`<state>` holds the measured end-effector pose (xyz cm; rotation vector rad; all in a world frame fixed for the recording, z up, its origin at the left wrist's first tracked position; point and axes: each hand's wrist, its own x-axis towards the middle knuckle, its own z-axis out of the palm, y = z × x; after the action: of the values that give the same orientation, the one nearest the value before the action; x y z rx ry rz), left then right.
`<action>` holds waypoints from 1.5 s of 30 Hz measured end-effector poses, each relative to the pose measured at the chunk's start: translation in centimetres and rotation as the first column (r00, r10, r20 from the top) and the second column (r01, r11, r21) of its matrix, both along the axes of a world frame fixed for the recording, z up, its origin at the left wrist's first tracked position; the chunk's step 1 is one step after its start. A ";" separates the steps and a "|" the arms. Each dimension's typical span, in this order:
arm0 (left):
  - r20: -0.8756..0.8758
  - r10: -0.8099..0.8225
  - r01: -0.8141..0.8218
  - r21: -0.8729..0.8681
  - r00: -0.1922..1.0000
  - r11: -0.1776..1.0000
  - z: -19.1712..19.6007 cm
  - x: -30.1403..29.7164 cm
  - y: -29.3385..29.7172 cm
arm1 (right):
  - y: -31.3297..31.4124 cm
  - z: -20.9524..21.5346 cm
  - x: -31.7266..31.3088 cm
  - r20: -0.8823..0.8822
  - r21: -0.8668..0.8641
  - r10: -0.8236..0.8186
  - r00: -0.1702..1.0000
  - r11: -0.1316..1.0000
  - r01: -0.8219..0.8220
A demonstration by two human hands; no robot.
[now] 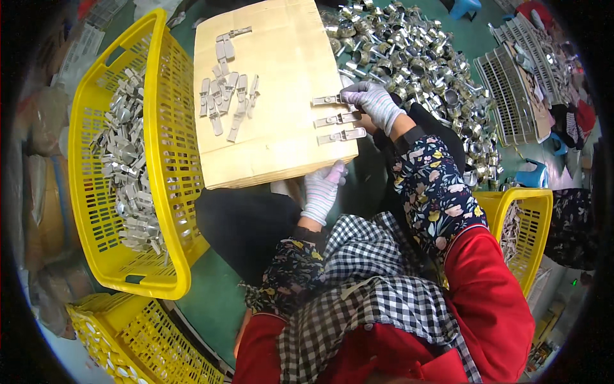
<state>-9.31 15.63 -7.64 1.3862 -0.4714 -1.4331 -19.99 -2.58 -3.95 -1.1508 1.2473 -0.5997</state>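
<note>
A tan cardboard-like stack (275, 144) lies before me as a work surface. My right hand (374, 104), in a striped white glove, pinches the end of a flat silver-grey metal piece (326, 100) at its right edge. Two similar pieces, an upper one (336, 120) and a lower one (342, 136), lie just below in a row. A loose group of such pieces (220, 96) is spread over the stack's left half. My left hand (322, 194), gloved too, is at the near right edge with its fingers together; whatever they may hold is hidden.
On the left stands a tall yellow basket (153, 141) full of grey metal pieces. Shiny metal cups with stems (409, 57) are heaped beyond the stack. Another yellow basket (543, 224) is at right, more yellow crates (160, 339) at lower left. White racks (505, 96) lean far right.
</note>
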 end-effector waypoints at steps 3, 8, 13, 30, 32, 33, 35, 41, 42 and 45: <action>0.015 -0.005 0.006 -0.021 1.000 1.000 0.0 0.1 0.0 | -0.1 0.1 0.4 -0.041 0.005 0.053 0.998 0.999 -0.053; 0.005 0.006 -0.006 -0.016 1.000 1.000 0.2 -0.2 -0.1 | -0.1 0.4 0.3 -0.012 0.030 0.051 0.999 0.998 -0.051; 0.024 -0.011 0.011 -0.002 1.000 1.000 -0.1 0.1 -0.1 | 0.1 1.0 0.5 0.009 0.073 0.039 0.999 0.997 -0.039; 0.008 -0.019 0.019 -0.008 1.000 1.000 -0.2 -0.2 -0.3 | -0.1 1.2 0.4 -0.335 -0.087 0.067 0.940 0.991 -0.101; -0.009 0.024 -0.024 -0.024 1.000 0.999 -0.8 0.0 -0.3 | 0.5 3.6 1.2 -0.549 -0.129 0.102 0.829 0.970 -0.205; -0.032 0.041 -0.042 -0.027 0.999 0.999 -0.9 -0.3 -0.4 | 0.0 3.7 0.6 -0.609 -0.168 0.122 0.784 0.946 -0.278; -0.039 0.008 -0.011 -0.053 0.999 0.999 -0.4 -0.5 -0.3 | 0.2 4.0 0.9 -0.661 -0.480 -0.068 0.747 0.803 -0.352; 0.126 -0.088 0.102 -0.108 0.988 0.989 -4.4 -1.4 -0.1 | -0.5 5.7 11.0 -0.656 -0.719 0.113 0.746 0.205 -0.664; 0.136 -0.031 0.058 -0.198 0.990 0.979 -7.1 -1.6 0.3 | -0.2 5.5 13.4 -0.711 -0.678 0.101 0.696 0.164 -0.716; 0.194 -0.219 0.222 0.006 0.956 0.975 -5.0 -1.8 -0.2 | -1.2 3.5 15.2 -0.766 -0.640 -0.015 0.643 0.112 -0.760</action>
<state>-11.11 15.48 -12.59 1.5050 -0.7828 -1.4727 -4.78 -3.77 -0.46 -2.9520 0.8333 -0.5387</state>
